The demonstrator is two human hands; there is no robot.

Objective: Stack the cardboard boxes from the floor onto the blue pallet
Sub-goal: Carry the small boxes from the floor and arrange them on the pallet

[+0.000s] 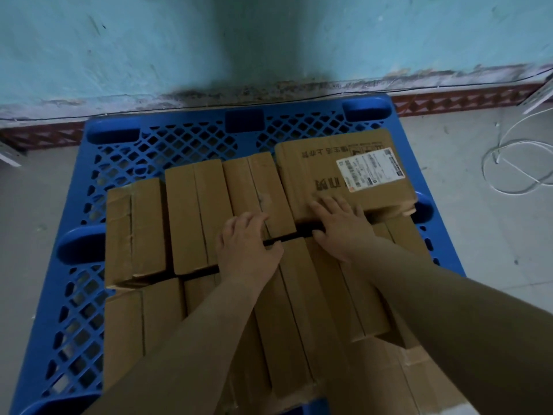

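The fingers of the left hand lie nearly straight across a cardboard box in the back row, thumb at the dark gap between rows, gripping nothing; the right hand is spread flat, fingertips on the near edge of the labelled box, thumb down at the same gap, also holding nothing.

The wall, pale blue and scuffed, stands just behind the blue pallet, touching or nearly touching its far edge. The floor shows grey on both sides. The pallet's open lattice is bare along its far strip and left side, so room remains there; boxes reach close to its right edge.

The cardboard boxes sit on the pallet in two rows, side by side, a narrow dark gap between the rows. The leftmost box has a torn, lifting near corner. The labelled box sits on the pallet's right, higher than its neighbours, atop another box.

A white cable loops on the floor right of the pallet, well clear of the boxes
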